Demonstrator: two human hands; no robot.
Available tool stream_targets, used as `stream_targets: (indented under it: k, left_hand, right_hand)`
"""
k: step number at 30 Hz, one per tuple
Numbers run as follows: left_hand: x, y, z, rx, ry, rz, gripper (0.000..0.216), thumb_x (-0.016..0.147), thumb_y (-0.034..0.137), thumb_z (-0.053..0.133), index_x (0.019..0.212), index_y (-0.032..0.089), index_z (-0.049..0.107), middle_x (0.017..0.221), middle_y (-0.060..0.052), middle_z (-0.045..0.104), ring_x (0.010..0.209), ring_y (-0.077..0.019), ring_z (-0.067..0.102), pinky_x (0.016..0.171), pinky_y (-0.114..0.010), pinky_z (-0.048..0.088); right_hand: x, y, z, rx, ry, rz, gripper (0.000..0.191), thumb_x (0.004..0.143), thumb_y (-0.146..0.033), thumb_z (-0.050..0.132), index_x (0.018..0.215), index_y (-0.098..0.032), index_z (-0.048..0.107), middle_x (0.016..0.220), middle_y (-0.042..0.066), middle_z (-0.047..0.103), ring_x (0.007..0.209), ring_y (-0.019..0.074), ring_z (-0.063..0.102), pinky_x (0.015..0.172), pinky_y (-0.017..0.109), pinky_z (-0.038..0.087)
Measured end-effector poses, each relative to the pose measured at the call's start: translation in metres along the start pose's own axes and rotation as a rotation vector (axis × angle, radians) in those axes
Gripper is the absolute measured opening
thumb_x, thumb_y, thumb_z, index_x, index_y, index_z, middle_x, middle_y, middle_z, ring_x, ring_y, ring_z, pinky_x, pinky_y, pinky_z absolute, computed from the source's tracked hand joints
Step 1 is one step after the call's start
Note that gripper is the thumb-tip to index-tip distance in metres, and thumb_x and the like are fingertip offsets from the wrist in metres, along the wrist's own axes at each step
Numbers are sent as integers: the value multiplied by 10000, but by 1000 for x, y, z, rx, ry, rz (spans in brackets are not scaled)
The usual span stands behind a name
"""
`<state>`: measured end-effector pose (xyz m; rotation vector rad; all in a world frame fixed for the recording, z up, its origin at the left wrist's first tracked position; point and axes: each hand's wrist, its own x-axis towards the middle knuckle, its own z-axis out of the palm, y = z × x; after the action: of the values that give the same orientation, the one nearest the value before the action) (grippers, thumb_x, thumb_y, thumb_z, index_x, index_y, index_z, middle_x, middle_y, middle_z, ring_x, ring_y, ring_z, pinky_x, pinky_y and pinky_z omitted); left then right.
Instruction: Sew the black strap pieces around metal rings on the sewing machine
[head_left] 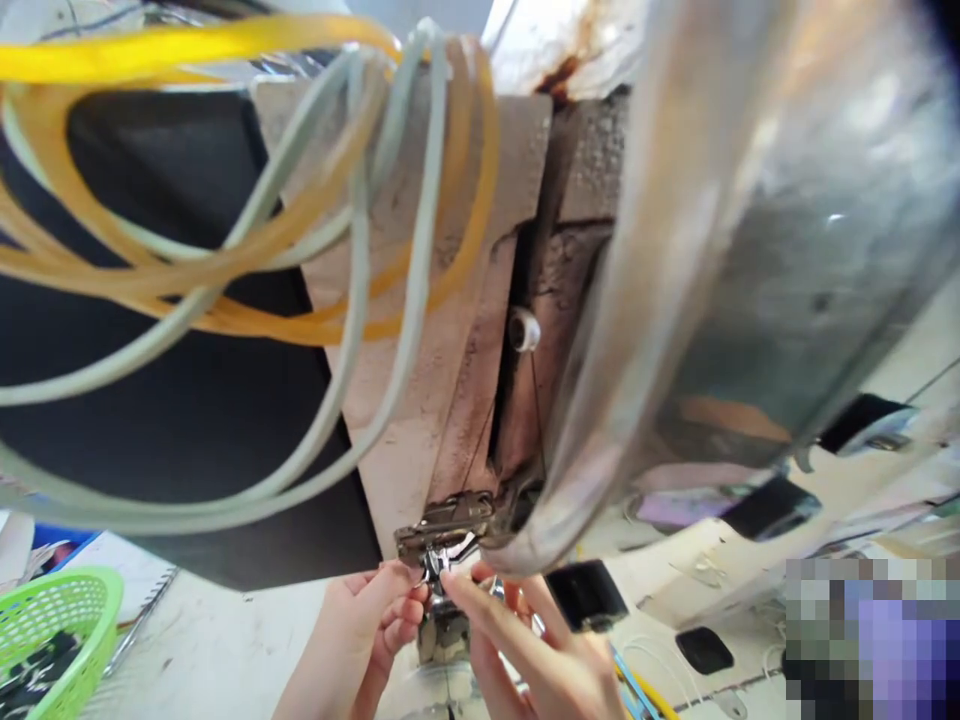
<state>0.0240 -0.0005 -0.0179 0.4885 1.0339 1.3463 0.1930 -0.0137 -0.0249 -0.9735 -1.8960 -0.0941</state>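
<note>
A small shiny metal part (448, 553) with dark pieces sits at the front of a metal mechanism, low in the middle of the head view. My left hand (367, 625) is closed in a pinch at its left side, thumb and forefinger pressed together. From the right, my right hand (544, 650) reaches in with its forefinger tip against the same part and its other fingers curled below. The fingers partly hide the part, so its exact kind does not show. Below it stands a shiny metal block (442, 635).
Pale green and orange tubes (352, 330) loop across the upper left before a black panel (187, 430). A large blurred clear tube (645, 280) hangs close on the right. A green basket (97, 620) holds dark pieces. Black pads (705, 650) and a blue-yellow tool (637, 685) lie right.
</note>
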Motion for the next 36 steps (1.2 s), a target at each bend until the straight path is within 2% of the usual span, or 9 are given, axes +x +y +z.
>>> stream_targets:
  k: [5,12,16,19,21,23,25,29,36]
  left_hand:
    - [1,0,2,-12,-49,5,196,617,236,910,652,131,748,632,-30,712,526,-70,594,509,-126,519]
    - [3,14,11,87,-187,27,265,600,314,910,654,118,740,595,18,653,522,-38,543,503,-102,460]
    - [8,19,9,126,-238,-17,208,622,247,883,654,119,722,626,23,652,533,-34,543,495,-98,434]
    - [8,21,2,151,-276,-31,170,721,265,833,740,131,730,692,13,676,587,-45,585,565,-110,473]
    - [5,23,-2,187,-306,-24,175,776,292,801,754,141,715,709,12,679,596,-52,599,585,-123,486]
    - [0,26,-6,239,-339,-17,222,820,332,766,727,145,689,662,21,655,551,-54,578,543,-131,468]
    - [-5,29,-10,296,-372,-22,292,854,384,728,700,143,673,577,34,606,485,-53,527,481,-137,424]
    - [-14,39,-17,501,-450,10,379,901,458,642,687,145,661,528,32,582,462,-67,484,482,-172,415]
    - [-23,46,-20,941,-608,65,289,918,381,587,749,164,677,679,-24,704,616,-142,609,618,-258,497]
  right_hand:
    - [-2,1,3,-27,33,-18,369,810,-39,552,1033,-259,747,947,93,726,618,179,677,375,227,423]
    - [-1,-2,-5,192,-5,16,443,872,-50,511,1228,-272,655,1042,85,669,827,203,660,656,301,554]
    - [-13,-7,-21,255,-28,162,264,916,-75,541,1086,-239,659,927,36,656,710,140,628,634,253,507]
    - [-29,-10,-17,227,-399,243,153,912,-104,566,925,-226,657,799,-9,653,564,112,566,549,241,443]
    - [-39,-14,-7,133,-688,217,169,872,-72,580,844,-222,654,811,-10,665,611,129,604,560,246,418]
    - [-45,-19,6,28,-854,176,179,834,-44,587,841,-212,647,887,9,680,711,166,648,575,257,393]
    - [-47,-24,18,-34,-926,152,197,801,-16,584,872,-186,654,947,48,688,739,193,659,560,267,364]
    - [-50,-26,31,-26,-925,192,231,723,62,584,790,-137,679,891,89,710,702,202,658,562,268,363]
    - [-49,-11,8,113,-727,467,178,922,-79,588,825,-184,695,756,-12,727,699,136,664,642,204,464]
